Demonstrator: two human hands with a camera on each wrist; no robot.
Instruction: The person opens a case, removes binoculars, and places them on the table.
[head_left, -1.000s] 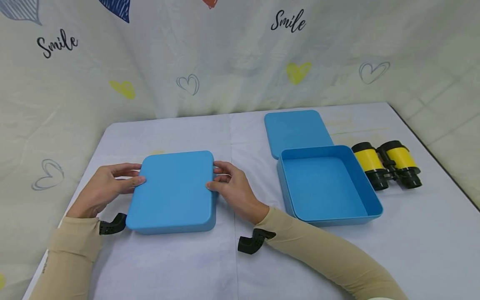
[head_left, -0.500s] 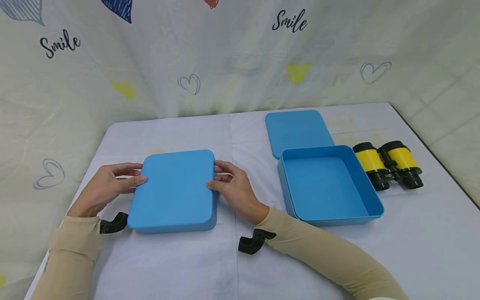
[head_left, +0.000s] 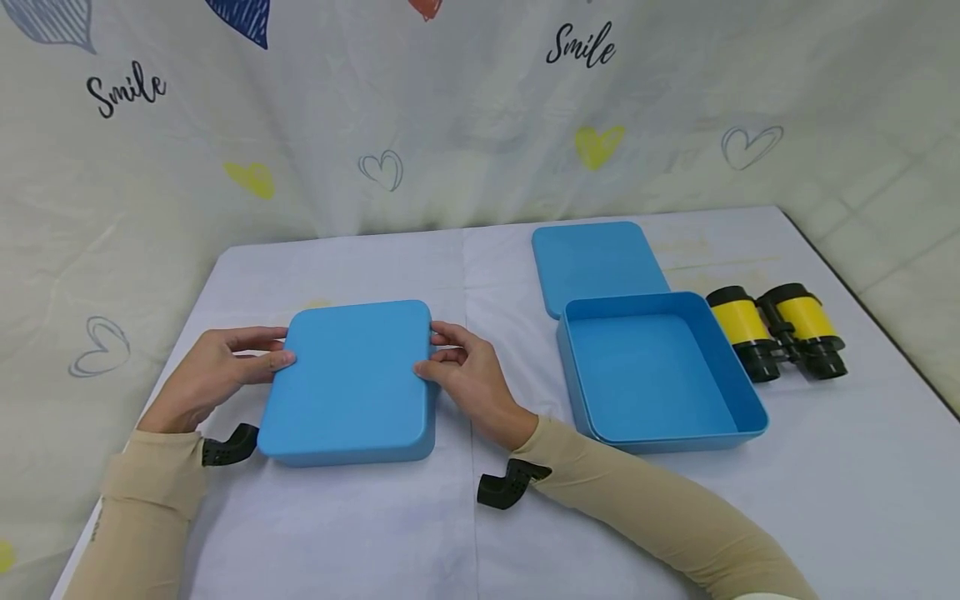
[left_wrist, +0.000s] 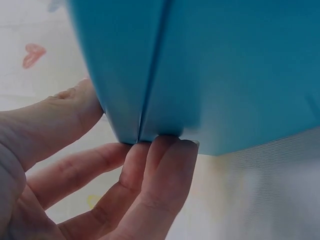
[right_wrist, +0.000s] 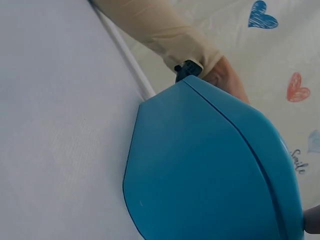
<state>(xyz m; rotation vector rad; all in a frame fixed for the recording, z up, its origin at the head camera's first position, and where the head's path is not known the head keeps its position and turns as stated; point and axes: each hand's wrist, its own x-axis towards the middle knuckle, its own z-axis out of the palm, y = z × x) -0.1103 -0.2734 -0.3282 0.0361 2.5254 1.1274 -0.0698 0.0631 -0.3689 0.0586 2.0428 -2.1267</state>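
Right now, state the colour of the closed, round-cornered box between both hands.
The closed box is plain blue, clearest in the head view.

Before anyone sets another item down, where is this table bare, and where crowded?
Bare cloth lies in front of the closed box, between the sleeves; behind that box, left of the loose lid; and in front of the binoculars. Crowded: the loose lid, open box and binoculars cluster, and the left hand and right hand hold the closed box.
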